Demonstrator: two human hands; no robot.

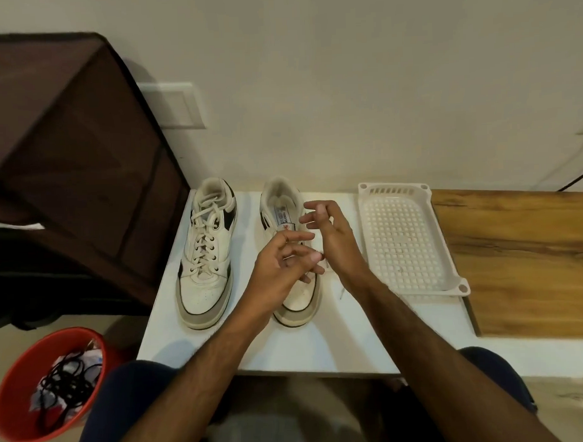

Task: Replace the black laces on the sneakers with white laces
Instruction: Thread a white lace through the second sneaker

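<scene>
Both hands, left (281, 264) and right (330, 239), loosely curled over unlaced right sneaker (293, 254) at table centre, grip on white lace (341, 293) unclear; risk: lace tip at 4 o'clock slips, eyelet skipped.

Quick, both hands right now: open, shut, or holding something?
Left hand: over the right sneaker, fingers loosely curled; whether it pinches a lace cannot be told.
Right hand: fingers spread and relaxed, open, holding nothing visible.

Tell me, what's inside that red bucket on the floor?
The red bucket holds a tangle of black laces over some whitish scraps. Whatever lies beneath them is covered.
</scene>
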